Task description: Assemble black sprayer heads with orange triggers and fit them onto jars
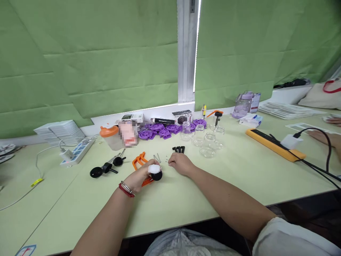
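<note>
My left hand (pixel 139 176) is closed around a part with a white top (pixel 154 169) and a round black base (pixel 156 176). Orange frame-like pieces (pixel 139 159) lie beside and under that hand. My right hand (pixel 183 164) rests on the table with thumb and fingertips together; whatever is between them is too small to make out. Tiny pieces (pixel 166 159) lie just by its fingertips. Thin metal rods (pixel 157 157) are between the hands, and several black knob-like parts (pixel 179 149) sit right behind my right hand.
To the left lie black round parts with shafts (pixel 106 168) and a power strip (pixel 78 152). Behind are an orange-lidded cup (pixel 109 137), purple plastic pieces (pixel 163 133) and clear jars (pixel 207 149). At right are a yellow power strip (pixel 274 145), cables and another person's hand (pixel 323 137).
</note>
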Demonstrator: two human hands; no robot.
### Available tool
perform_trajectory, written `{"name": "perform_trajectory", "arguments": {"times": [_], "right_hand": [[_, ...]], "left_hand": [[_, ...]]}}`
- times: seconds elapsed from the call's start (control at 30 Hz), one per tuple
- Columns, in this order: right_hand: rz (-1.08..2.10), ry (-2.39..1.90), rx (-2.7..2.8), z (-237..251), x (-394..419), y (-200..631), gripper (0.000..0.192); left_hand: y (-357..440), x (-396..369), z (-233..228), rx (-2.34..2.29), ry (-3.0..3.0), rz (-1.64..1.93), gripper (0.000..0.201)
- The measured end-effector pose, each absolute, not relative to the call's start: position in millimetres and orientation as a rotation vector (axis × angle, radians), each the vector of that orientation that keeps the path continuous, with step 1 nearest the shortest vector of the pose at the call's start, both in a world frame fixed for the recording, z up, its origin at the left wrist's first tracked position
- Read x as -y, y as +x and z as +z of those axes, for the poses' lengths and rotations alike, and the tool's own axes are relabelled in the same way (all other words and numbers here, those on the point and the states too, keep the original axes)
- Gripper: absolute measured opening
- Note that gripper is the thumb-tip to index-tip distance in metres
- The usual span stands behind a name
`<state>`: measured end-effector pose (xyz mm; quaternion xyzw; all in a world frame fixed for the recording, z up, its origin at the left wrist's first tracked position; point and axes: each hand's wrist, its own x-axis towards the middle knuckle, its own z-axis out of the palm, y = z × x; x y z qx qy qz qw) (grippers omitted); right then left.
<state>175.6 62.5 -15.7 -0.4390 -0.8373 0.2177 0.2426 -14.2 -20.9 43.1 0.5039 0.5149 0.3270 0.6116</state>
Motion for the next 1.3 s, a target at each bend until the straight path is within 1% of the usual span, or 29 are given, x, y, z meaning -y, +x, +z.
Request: {"name": "perform_trajectory", "arguments": {"times": [0.17,0.33,0.4,0.47,0.57,0.67,0.8,0.97,1.1,1.2,1.3], "right_hand": [[0.595,-1.321,2.328,-9,-61,178,0.005],[0.64,-1.269,2.32,-4,-56,181,0.009],[0.797,-1.218,2.182,-3,-55,183,0.005],[1.102,-1.152,1.955,-2,-53,183,0.004],[1.512,-0.959,1.674,2,-50,185,0.02],[1.663,-0.749,1.61,8,-46,186,0.033],[1.682,-0.66,1.624,13,-43,186,0.032],[1.565,-0.7,1.664,12,-43,188,0.019],[1.563,-0.65,1.735,12,-44,189,0.012],[1.579,-0.644,1.743,13,-43,189,0.013],[1.591,-0.657,1.724,15,-41,187,0.017]], "left_hand": [[-14,17,45,-1.182,1.067,0.745,0.031],[-15,13,44,-1.154,1.014,0.72,0.036],[-15,11,45,-1.15,1.003,0.694,0.041],[-14,8,46,-1.134,0.992,0.658,0.046],[-8,5,49,-1.11,1.001,0.636,0.05],[-2,3,49,-1.089,1.03,0.615,0.048],[4,-6,42,-0.997,1.044,0.53,0.043],[7,-17,36,-1.01,1.008,0.467,0.044],[9,-17,37,-1.002,1.004,0.474,0.044],[10,-15,38,-0.997,1.013,0.48,0.044],[11,-15,38,-0.986,1.032,0.459,0.044]]}}
